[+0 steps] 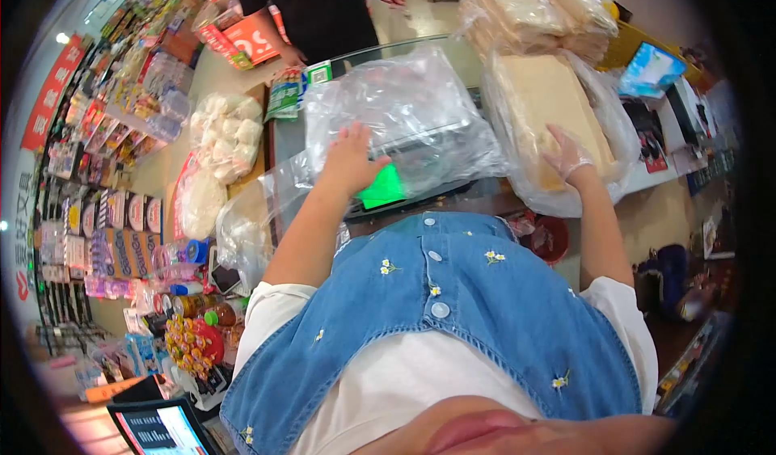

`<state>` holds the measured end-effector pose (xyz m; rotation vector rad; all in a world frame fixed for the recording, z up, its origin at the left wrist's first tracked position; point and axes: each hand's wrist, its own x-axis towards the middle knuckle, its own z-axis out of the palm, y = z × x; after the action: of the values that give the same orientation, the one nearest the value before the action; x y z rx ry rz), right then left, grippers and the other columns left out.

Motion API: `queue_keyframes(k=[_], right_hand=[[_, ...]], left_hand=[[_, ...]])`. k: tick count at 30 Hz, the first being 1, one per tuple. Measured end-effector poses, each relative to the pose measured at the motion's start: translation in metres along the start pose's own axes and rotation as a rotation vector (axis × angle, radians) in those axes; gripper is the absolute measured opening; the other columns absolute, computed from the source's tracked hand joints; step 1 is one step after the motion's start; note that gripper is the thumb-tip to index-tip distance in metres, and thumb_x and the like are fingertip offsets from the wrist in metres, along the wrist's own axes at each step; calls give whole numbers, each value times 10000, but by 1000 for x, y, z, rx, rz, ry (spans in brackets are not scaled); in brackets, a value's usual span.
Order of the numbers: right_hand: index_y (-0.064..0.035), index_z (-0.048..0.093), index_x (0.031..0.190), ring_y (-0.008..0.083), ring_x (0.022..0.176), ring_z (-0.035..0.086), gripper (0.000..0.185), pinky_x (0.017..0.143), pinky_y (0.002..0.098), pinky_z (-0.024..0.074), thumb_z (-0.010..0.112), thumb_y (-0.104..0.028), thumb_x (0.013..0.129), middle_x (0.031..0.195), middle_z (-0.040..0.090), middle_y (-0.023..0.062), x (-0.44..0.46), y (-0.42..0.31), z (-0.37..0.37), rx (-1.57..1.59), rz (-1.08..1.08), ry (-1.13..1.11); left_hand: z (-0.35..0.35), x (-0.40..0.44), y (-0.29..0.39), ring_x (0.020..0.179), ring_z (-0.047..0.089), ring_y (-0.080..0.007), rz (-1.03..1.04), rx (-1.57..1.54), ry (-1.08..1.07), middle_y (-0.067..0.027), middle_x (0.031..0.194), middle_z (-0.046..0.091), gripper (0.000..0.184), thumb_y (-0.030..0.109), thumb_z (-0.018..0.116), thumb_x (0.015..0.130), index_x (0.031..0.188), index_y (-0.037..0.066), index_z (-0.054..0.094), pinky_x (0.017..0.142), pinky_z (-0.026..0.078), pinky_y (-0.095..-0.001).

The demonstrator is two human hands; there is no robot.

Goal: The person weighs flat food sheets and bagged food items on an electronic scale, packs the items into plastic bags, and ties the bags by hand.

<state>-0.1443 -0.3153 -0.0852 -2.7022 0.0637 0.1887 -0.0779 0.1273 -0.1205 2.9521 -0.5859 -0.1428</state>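
Blue denim top (485, 293): nearest. L hand (349, 162) lies open, thumb out, on clr. plastic (388, 91). Gloved R hand (568, 157), fingers loosely open, touches pale slab (546, 91) in bag (618, 136), R side; slab's long axis runs near-far, far end angled L. Beyond: bagged stacks (533, 6), person (311, 10) in blk.

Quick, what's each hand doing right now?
Left hand: open, fingers spread on the clear plastic.
Right hand: on the tan slab, in a clear glove; whether it grips can't be told.
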Motion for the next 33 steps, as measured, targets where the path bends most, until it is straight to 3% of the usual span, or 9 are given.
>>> queue_keyframes(k=[2, 4, 11, 17, 20, 22, 26, 28, 33], right_hand=[[-67, 357, 1413, 341, 1327, 370, 828, 1103, 381, 309, 742, -246, 702, 1449, 368, 190, -23, 26, 0, -187, 228, -36], [-81, 386, 1389, 371, 1295, 389, 824, 1096, 399, 324, 759, -236, 671, 1423, 388, 180, -47, 22, -4, -443, -35, -87], [-130, 425, 1367, 357, 1325, 359, 738, 1072, 395, 357, 745, -214, 707, 1464, 343, 157, -47, 17, 14, -532, 81, -2], [-236, 456, 1368, 294, 1205, 506, 670, 995, 393, 432, 702, -363, 758, 1426, 418, 116, -28, 53, -6, -573, -45, -166], [-178, 514, 1320, 302, 1149, 544, 658, 959, 382, 443, 722, -386, 732, 1325, 522, 138, -13, 72, -20, -374, -83, -260], [-193, 579, 1249, 354, 956, 612, 525, 844, 411, 465, 645, -460, 802, 1082, 621, 206, -9, 76, -26, -310, -16, -242], [-174, 626, 1162, 360, 921, 617, 470, 813, 427, 467, 602, -507, 831, 1021, 617, 240, -1, 91, -27, -313, 73, -261], [26, 612, 957, 410, 897, 603, 517, 773, 444, 468, 602, -478, 844, 944, 622, 271, -4, 88, -24, -197, 95, -44], [44, 607, 963, 414, 895, 605, 607, 777, 450, 470, 508, -549, 880, 939, 620, 285, 2, 86, -22, -373, 88, -88]], left_hand=[[4, 27, -10, 1351, 300, -427, -15, 11, -19, -206, 1483, 306, 783, 529, 519, 878, 1416, -8, 328, 1118, 261, -437], [8, 46, -20, 1355, 292, -429, -78, 22, -8, -205, 1490, 294, 794, 536, 517, 872, 1416, -11, 330, 1114, 268, -439], [-2, 53, -8, 1340, 321, -426, -136, 102, 12, -218, 1482, 302, 776, 517, 529, 863, 1394, -23, 361, 1109, 283, -421], [-18, 24, 13, 1270, 425, -365, 6, -183, 226, -208, 1373, 453, 587, 304, 654, 823, 1290, -5, 476, 1065, 332, -426], [-19, 9, 19, 1241, 451, -350, 146, -192, 395, -188, 1332, 493, 509, 227, 672, 804, 1245, 24, 523, 1043, 353, -419], [-23, -1, 22, 1239, 454, -345, 157, -265, 379, -175, 1333, 496, 463, 206, 667, 805, 1221, 41, 553, 1041, 356, -413], [-26, -22, 24, 1216, 486, -332, 135, -284, 399, -175, 1303, 524, 409, 163, 671, 807, 1184, 38, 576, 1031, 373, -398], [-23, -30, 18, 1211, 490, -326, 109, -277, 424, -163, 1295, 532, 380, 140, 664, 806, 1167, 45, 590, 1023, 380, -394], [-19, -48, 8, 1194, 488, -337, 66, -359, 482, -168, 1268, 541, 363, 119, 651, 798, 1145, 27, 597, 1017, 376, -406]])
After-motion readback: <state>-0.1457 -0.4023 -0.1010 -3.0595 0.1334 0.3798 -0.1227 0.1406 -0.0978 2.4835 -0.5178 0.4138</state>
